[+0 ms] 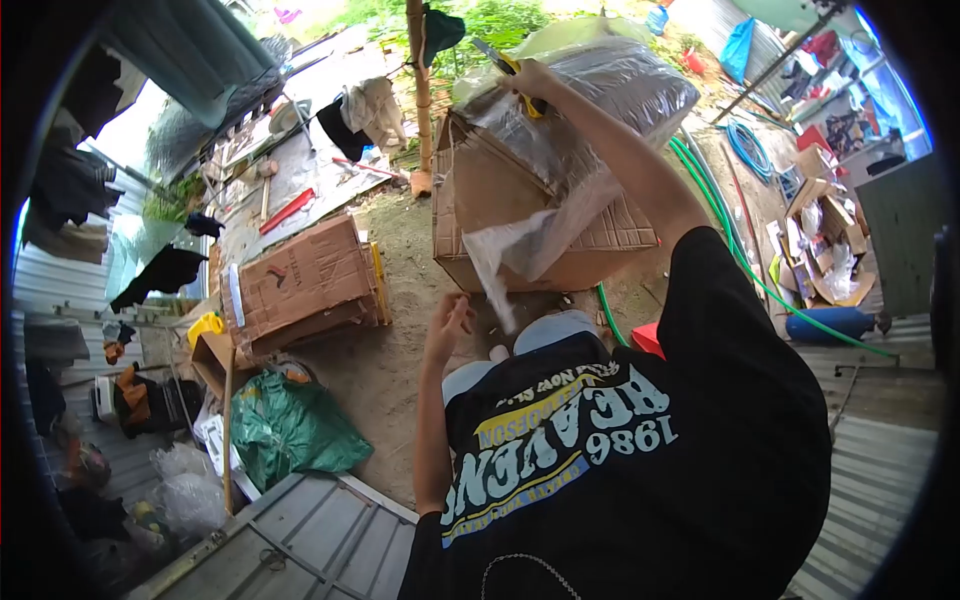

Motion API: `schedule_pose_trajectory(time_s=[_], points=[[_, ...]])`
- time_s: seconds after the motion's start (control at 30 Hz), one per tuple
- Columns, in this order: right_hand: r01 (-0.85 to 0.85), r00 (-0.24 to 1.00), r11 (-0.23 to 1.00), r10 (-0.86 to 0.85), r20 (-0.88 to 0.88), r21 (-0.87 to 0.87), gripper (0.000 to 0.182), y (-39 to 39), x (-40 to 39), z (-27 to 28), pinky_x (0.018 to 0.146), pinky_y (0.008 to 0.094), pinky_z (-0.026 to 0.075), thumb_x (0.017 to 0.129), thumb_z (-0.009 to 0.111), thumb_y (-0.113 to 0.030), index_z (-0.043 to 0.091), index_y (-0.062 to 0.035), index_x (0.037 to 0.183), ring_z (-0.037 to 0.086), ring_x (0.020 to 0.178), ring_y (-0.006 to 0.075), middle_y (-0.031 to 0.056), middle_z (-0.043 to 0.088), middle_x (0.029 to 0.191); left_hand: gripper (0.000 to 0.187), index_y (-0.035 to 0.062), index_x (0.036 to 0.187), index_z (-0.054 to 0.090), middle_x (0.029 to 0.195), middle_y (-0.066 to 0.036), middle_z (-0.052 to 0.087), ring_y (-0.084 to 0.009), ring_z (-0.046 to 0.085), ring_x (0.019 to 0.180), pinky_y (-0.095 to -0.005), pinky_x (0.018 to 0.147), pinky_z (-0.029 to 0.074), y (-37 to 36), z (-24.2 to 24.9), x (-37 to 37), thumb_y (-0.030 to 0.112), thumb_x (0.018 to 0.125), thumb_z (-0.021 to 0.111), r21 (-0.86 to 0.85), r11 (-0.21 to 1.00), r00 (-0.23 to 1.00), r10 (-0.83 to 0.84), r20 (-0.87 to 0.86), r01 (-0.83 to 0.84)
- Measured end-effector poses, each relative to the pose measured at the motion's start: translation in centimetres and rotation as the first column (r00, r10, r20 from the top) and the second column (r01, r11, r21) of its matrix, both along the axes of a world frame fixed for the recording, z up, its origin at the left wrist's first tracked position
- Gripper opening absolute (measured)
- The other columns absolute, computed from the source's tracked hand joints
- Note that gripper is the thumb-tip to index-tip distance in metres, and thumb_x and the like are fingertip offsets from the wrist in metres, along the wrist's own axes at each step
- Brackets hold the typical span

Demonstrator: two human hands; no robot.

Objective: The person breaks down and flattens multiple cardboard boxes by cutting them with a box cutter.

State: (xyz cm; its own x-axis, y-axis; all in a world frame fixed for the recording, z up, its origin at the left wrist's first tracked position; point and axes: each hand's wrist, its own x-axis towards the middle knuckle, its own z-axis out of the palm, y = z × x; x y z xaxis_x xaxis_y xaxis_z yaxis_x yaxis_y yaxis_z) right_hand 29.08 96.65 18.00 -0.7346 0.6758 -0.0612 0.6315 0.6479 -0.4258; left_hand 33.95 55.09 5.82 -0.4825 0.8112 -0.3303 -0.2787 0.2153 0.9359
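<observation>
gripping tool (508, 65), plastic-draped cardboard box (490, 195), contents hidden

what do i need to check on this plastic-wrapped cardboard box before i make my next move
1. Yellow-and-black cutter in the right hand: ok, the fingers wrap around it.
2. Left hand away from the cutter: ok, it is empty and well apart, low by the box's near side.
3. Clear plastic tidy: not ok, a loose length hangs down the near side.
4. Cardboard box resting on the ground: ok, it looks set down.
5. Contents safe from the cutter: cannot tell, they are hidden.
</observation>
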Motion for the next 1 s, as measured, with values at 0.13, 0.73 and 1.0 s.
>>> schedule_pose_trajectory(time_s=[0.13, 0.73, 1.0], points=[[-0.092, 0.897, 0.923, -0.085, -0.433, -0.374, 0.037, -2.6, 4.8, 2.6, 0.049, 0.0262, 0.045, 0.08, 0.057, -0.026, 0.046, 0.0049, 0.099, 0.054, 0.053, 0.0132, 0.0056, 0.054, 0.069, 0.041, 0.0018, 0.106, 0.048, 0.097, -0.012, 0.051, -0.0227, 0.051, 0.091, -0.0327, 0.081, 0.04, 6.1, 5.3, -0.6, 0.032, 0.079, 0.057, 0.078, 0.992, 0.661, 0.126, -0.739, -0.102], [-0.545, 0.804, 0.77, 0.592, -0.055, 0.331, 0.045, -3.9, 24.4, -1.3, 0.049, 0.0368, 0.044, 0.074, 0.053, -0.054, 0.054, -0.0089, 0.076, 0.056, 0.053, 0.0268, 0.0082, 0.053, 0.055, 0.025, 0.0003, 0.08, 0.057, 0.077, -0.012, 0.058, -0.031, 0.054, 0.074, -0.0389, 0.068, 0.04, 16.4, 3.9, 4.8, 0.022, 0.072, 0.067, 0.1, 0.974, 0.499, 0.191, -0.846, -0.203], [-0.435, 0.86, 0.732, 0.51, 0.001, 0.524, 0.041, 15.5, 29.1, -2.4, 0.044, 0.0373, 0.043, 0.072, 0.057, -0.051, 0.052, -0.0107, 0.077, 0.055, 0.047, 0.0262, 0.008, 0.053, 0.053, 0.019, -0.0008, 0.08, 0.059, 0.078, -0.011, 0.06, -0.0273, 0.05, 0.075, -0.0362, 0.071, 0.037, 14.0, 4.1, 4.3, 0.018, 0.076, 0.063, 0.08, 0.909, 0.344, 0.234, -0.909, -0.409]])
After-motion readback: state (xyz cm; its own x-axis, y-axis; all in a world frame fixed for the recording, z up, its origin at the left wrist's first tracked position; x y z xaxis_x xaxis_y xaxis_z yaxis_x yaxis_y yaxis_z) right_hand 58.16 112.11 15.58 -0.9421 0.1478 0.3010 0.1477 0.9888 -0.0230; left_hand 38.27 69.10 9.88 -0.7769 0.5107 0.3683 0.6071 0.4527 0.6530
